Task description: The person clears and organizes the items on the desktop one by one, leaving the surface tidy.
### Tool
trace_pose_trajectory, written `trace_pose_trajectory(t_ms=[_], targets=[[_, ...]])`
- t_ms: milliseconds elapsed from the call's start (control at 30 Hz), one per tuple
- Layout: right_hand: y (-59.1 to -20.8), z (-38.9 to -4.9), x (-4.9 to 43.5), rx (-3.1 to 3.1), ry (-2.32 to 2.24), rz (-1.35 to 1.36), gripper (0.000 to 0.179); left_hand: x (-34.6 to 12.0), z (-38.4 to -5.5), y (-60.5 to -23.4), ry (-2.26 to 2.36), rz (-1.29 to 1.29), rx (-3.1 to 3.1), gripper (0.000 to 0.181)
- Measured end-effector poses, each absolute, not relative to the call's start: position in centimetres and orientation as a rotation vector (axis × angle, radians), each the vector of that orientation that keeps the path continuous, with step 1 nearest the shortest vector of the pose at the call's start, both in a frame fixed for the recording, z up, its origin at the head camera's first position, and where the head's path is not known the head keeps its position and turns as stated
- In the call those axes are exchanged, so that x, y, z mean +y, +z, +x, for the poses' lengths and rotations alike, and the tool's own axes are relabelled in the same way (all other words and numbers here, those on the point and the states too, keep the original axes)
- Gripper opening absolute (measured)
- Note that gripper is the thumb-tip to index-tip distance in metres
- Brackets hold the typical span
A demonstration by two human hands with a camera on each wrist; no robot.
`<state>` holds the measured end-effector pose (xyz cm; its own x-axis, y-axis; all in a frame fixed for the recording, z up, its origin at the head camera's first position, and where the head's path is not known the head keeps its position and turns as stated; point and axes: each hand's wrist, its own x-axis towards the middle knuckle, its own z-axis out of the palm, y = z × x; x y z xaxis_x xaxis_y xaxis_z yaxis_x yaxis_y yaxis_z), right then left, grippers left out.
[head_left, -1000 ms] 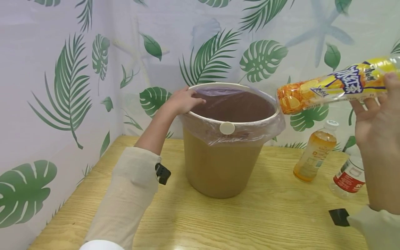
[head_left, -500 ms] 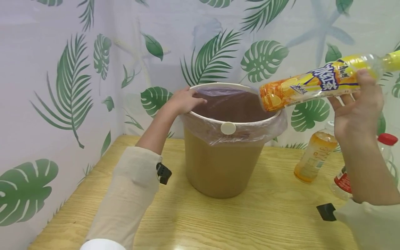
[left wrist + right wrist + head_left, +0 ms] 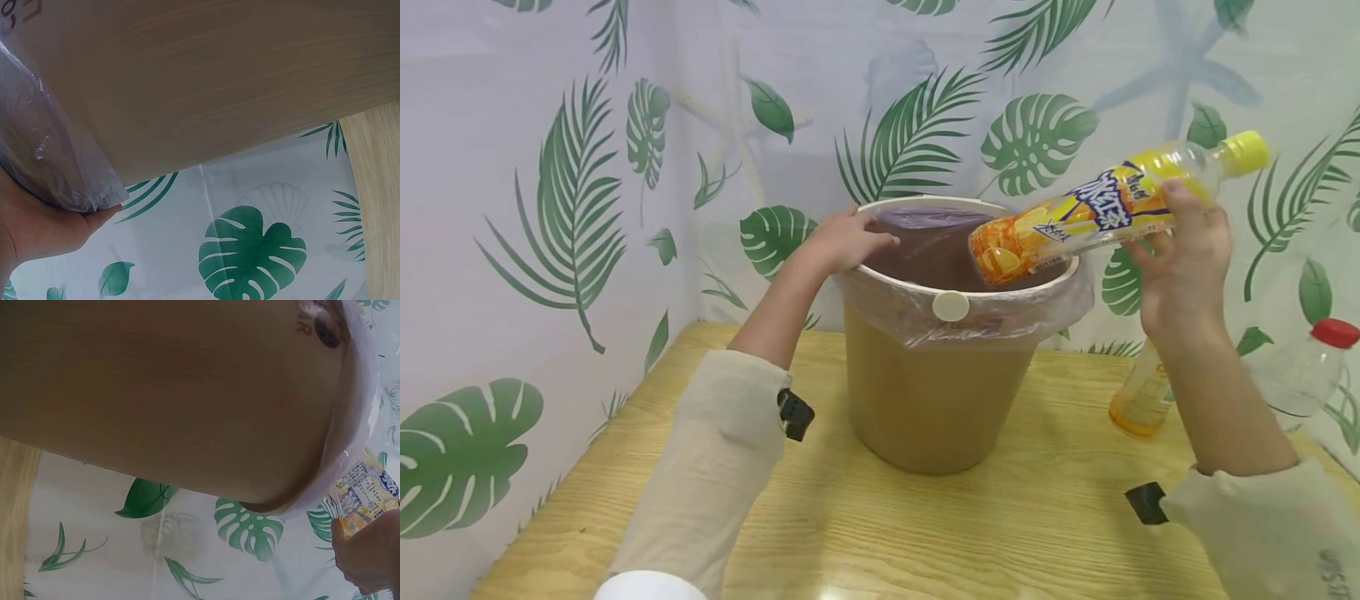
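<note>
A beige trash can with a clear plastic liner folded over its rim stands upright on the table. My left hand grips the left side of the rim; in the left wrist view the hand lies against the liner outside the can. In my right hand is a tilted plastic drink bottle with a yellow cap and an orange-yellow label. Its base sits over the can's opening at the right, lower than the cap. The right wrist view shows the hand around the labelled bottle.
Right of the can, an orange-tinted bottle stands partly behind my right forearm. A clear bottle with a red cap is farther right, also partly covered. A leaf-patterned sheet hangs behind the wooden table.
My right hand has carried the yellow-capped bottle leftward, from beside the can to over its opening. The left hand has stayed at the rim.
</note>
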<state>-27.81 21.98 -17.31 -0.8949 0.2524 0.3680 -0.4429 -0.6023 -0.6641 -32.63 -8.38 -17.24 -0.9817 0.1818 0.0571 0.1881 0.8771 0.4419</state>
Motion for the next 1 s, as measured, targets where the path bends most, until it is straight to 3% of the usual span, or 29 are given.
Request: trace_pose_trajectory(t_ms=[1000], targets=[[-19.3,-28.1,19.9,-1.496,2.318,0.383,0.045,-8.3,-32.5,-17.4,-0.766,-0.267,-3.014,0.06]])
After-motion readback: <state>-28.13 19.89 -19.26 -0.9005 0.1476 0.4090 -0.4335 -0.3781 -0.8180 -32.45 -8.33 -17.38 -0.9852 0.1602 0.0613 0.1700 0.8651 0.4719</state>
